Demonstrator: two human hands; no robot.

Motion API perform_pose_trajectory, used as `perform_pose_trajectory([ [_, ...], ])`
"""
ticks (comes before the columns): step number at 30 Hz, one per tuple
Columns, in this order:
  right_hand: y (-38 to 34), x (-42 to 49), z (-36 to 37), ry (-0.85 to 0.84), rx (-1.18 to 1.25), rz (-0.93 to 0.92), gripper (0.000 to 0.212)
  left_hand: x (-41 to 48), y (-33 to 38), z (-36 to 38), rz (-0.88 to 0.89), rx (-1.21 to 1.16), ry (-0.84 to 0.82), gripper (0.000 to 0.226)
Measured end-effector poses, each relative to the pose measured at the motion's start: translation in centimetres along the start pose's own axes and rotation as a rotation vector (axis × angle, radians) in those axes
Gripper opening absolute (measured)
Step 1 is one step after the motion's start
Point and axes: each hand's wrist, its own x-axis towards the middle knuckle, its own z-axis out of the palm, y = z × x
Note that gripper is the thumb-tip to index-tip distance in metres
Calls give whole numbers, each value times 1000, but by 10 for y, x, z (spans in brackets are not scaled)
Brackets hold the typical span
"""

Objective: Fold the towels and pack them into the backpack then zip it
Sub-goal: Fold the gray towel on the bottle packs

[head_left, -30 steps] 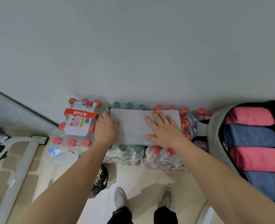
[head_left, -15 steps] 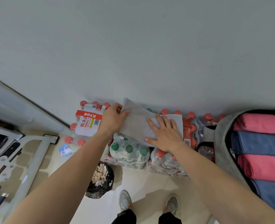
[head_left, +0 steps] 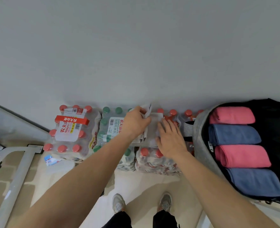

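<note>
Your left hand [head_left: 136, 123] pinches the raised edge of the grey towel [head_left: 152, 130], which lies on the water-bottle packs [head_left: 152, 160]. Your right hand [head_left: 170, 140] presses it with flat fingers. Beside them, the open backpack [head_left: 200, 129] holds four rolled towels [head_left: 233, 134]: pink, blue, pink, blue.

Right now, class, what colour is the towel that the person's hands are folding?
The towel is light grey; the head view shows it best.

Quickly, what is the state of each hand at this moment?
Left hand: closed, gripping a fold of the grey towel.
Right hand: open, fingers flat, pressing on the same towel.
</note>
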Motion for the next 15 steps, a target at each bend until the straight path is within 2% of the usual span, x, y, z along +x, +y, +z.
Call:
perform_pose_trajectory([
  [5,6,-14,4,-56,174,98,74,0,7,41,6,110,-21,32],
  [10,11,-19,6,-39,213,95,76,-2,10,60,32,159,-31,35],
  [15,16,-18,5,-83,272,105,70,-1,7,66,61,187,-95,39],
])
